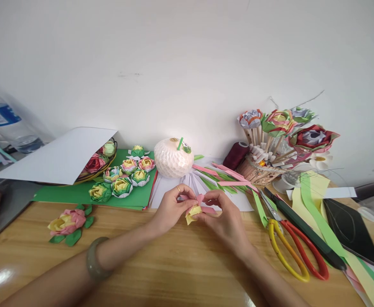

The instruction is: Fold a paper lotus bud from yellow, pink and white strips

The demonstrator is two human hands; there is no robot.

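The wooden surface (180, 264) carries everything, and at about ten o'clock from the hands a green sheet (78, 194) holds a cluster of finished paper flowers (123, 179). At twelve o'clock stands a white netted ball (171, 158); at two o'clock a basket of stemmed paper flowers (279, 132); at three to four o'clock the scissors (289, 247) lie flat beside long paper strips. One more finished flower (67, 222) lies at nine o'clock, well apart.

The left hand (171, 209) and right hand (225, 217) meet at the middle of the surface over a small pink and yellow folded piece (195, 211). Each grip is clamped on it: left thumb and forefinger pinch its upper left edge at about ten o'clock of the piece, and the right fingers pinch its right side at about three o'clock, so the piece sits between the two grips, raised just off the surface, its yellow tip pointing to seven o'clock.

To fold well here, I judge the pinches should stay close to the crease, the left holding the layers steady as the right turns the petal, with light pressure so the thin paper does not tear or slip.
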